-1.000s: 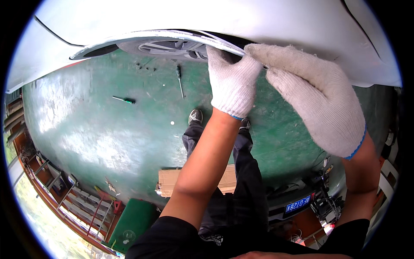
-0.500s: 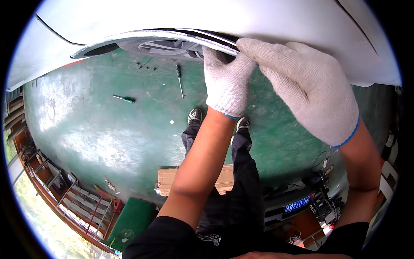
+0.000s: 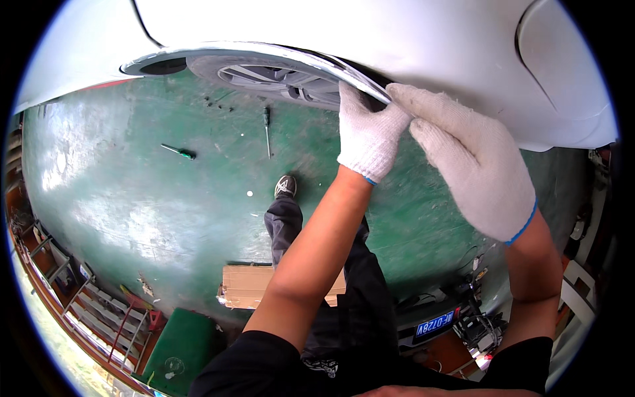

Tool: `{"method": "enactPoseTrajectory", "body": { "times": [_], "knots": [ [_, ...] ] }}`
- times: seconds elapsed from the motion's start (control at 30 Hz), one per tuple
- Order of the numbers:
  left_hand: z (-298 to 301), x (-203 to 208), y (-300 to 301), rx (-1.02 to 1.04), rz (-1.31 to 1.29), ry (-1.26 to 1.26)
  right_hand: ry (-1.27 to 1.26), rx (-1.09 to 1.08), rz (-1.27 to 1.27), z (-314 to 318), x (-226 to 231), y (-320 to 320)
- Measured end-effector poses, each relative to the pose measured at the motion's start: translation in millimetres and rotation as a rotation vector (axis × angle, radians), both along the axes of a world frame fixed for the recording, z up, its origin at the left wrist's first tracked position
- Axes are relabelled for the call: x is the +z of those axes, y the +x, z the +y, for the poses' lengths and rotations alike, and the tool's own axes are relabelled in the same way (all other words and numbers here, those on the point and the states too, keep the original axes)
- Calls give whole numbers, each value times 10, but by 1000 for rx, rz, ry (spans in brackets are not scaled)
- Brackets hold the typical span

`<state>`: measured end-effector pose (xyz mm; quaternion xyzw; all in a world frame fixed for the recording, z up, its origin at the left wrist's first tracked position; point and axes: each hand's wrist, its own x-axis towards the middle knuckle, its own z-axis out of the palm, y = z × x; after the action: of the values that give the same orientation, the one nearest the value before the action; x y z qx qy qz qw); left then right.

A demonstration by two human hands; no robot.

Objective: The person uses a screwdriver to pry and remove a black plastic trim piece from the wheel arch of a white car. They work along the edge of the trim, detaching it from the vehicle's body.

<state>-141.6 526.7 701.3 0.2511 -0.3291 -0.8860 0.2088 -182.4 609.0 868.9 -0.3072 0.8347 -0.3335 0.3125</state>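
A pale wheel arch trim [image 3: 291,54] curves over the car's wheel [image 3: 264,78], and a dark gap shows between its right part and the white body panel [image 3: 317,23]. My left hand [image 3: 370,135], in a white knit glove, is closed on the trim's edge near that gap; some of its fingers are hidden behind it. My right hand [image 3: 469,159], gloved the same way, lies to the right with its fingers stretched toward the trim's end. Its fingertips touch the edge where trim and panel meet, and its thumb stands apart.
On the green floor [image 3: 218,198] lie two screwdrivers, one upright in view [image 3: 267,132] and one slanted [image 3: 178,151]. Several small dark parts [image 3: 218,106] are beside the wheel. Behind my feet is a flat cardboard box [image 3: 248,286]; a green bench [image 3: 182,351] stands lower left.
My view has shifted, so the car's wheel and trim sit differently in it. Both hands stay at the trim, my right hand's fingertips still at its edge. One foot has gone out of sight.
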Motion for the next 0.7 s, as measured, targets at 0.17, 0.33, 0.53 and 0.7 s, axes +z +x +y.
{"method": "enactPoseTrajectory", "body": {
  "times": [0.17, 0.33, 0.53, 0.7],
  "knots": [
    [-10, 59, -15, 9, 5, 35, 42, 68, 127, -93, 24, -2],
    [-13, 173, -23, 24, 23, 83, 221, 300, 175, -239, 293, -371],
    [-32, 132, -6, 30, 16, 38, 633, 544, 633, -402, 505, -223],
    [-24, 106, -15, 28, 15, 48, 550, 719, 865, -397, 497, -357]
  ]
}}
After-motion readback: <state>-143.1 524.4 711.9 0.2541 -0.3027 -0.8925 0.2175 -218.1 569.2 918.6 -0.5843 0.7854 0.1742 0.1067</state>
